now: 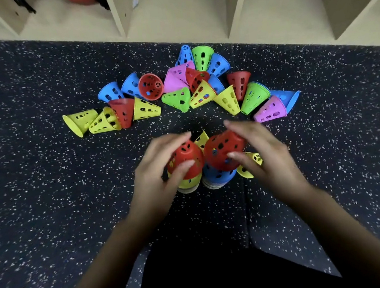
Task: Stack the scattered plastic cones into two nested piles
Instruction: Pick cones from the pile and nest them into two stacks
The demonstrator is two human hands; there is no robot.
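Two nested piles stand side by side on the dark speckled floor in front of me. The left pile (188, 182) has a yellow cone under a red cone (185, 155), and my left hand (161, 169) grips that red top cone. The right pile (217, 176) shows a blue cone at its base. My right hand (261, 151) holds another red cone (223, 148), tilted, over the right pile. A loose yellow cone (250, 163) lies under my right hand, and another yellow cone (201, 138) peeks out between my hands.
Several scattered cones in blue, yellow, red, green and pink (177, 90) lie on their sides in an arc beyond the piles. Wooden cubby shelves (233, 5) run along the far edge of the floor mat. Bare floor lies to the left and right.
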